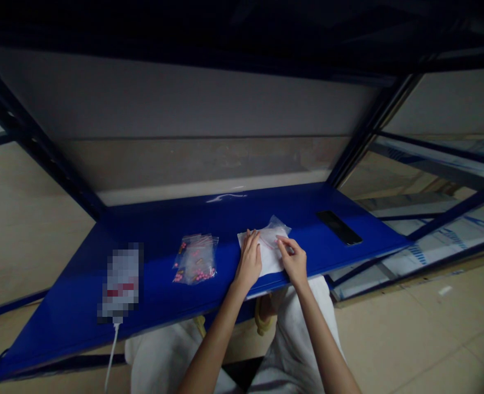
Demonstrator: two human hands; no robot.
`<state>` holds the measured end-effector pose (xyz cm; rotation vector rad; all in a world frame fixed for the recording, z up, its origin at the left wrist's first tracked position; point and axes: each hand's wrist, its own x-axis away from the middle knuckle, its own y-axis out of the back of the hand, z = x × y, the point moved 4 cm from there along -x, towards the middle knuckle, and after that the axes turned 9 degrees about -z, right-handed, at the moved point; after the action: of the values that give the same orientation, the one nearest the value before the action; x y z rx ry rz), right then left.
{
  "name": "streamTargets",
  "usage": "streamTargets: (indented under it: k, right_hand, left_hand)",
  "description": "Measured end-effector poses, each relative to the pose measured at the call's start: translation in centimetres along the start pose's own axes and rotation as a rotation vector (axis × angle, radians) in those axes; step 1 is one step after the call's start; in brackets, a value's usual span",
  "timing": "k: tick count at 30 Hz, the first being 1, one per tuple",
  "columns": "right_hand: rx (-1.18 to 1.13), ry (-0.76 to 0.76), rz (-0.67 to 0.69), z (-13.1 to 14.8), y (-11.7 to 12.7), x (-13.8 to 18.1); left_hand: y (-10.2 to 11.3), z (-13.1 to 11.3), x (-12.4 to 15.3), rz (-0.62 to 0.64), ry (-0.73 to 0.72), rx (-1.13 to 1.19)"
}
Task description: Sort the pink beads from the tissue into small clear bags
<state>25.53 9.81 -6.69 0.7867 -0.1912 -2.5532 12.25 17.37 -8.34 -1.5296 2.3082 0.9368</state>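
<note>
My left hand (249, 261) lies flat, fingers stretched, on a white sheet (266, 257) near the front edge of the blue shelf (151, 230). My right hand (293, 260) rests just right of it, fingertips pressed on a small clear zip bag (272, 232) that lies on the sheet. Whether the right fingers pinch the bag or only press it is unclear. A pile of clear bags with pink beads (196, 258) sits on the shelf to the left of my left hand.
A blurred-out device (121, 282) with a white cable (111, 353) lies at the shelf's front left. A dark phone (339, 227) lies at the back right. Dark blue rack posts stand on both sides, another shelf overhead, tiled floor to the right.
</note>
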Motion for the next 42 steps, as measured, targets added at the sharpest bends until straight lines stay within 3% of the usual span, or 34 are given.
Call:
streamTargets:
  k: [6,17,23,26,32,37,42]
  right_hand:
    - [0.005,-0.039,0.031,-0.2,-0.2,0.3]
    - [0.012,0.008,0.03,-0.6,-0.4,0.3]
    - [-0.03,-0.084,0.016,-0.6,-0.2,0.2]
    - [-0.058,-0.157,-0.002,-1.0,-0.2,0.2]
    - [-0.119,-0.23,-0.027,-0.8,-0.4,0.3]
    - [-0.122,-0.227,-0.024,-0.7,-0.4,0.3]
    - [-0.14,-0.242,-0.032,-0.9,-0.3,0.3]
  left_hand:
    - [0.4,0.1,-0.2,-0.065,0.042,0.077]
    - [0.6,-0.6,-0.3,-0.117,-0.014,-0.061]
    - [2.5,-2.8,0.7,-0.186,-0.085,-0.168]
    - [3.7,-4.2,2.6,-0.179,-0.145,-0.284]
    - [6.1,-4.8,5.0,-0.163,-0.081,-0.452]
    - [5.9,-4.4,4.2,-0.055,-0.085,-0.533]
    - [5.2,-4.1,3.7,-0.075,-0.072,-0.599]
